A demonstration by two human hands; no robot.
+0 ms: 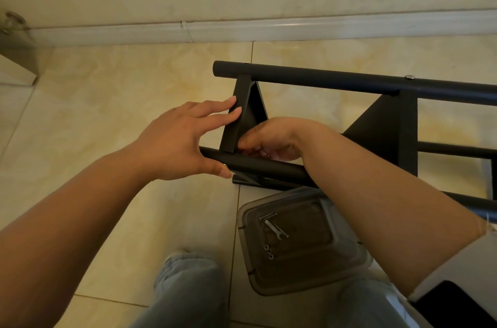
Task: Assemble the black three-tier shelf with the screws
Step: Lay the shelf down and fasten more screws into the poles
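Shelf frame [376, 123] lies on its side on the tiled floor [107, 112], close to the skirting board [242, 29], with one triangular tier at its left end standing between the far tube [322, 79] and the near tube [263, 167]. The left hand [177, 142] is spread: straight fingers press the tier's front edge [236, 118] while the thumb rests against the near tube. The right hand [269, 139] reaches in behind that edge, fingers curled at the joint; whether they pinch a screw I cannot tell, the fingertips being hidden.

A clear container lid [301, 244] sits on the floor just below the frame, holding a small wrench [275, 229], loose screws [267, 216] and nuts [269, 252].

Risk, in my judgement: the tier is steadied only by finger pressure, so it could slip off alignment with the tube's hole and a fastener would start crooked. Working blind behind the edge, a dropped screw could roll away across the tiles. The right forearm hangs over the lid and could knock it.
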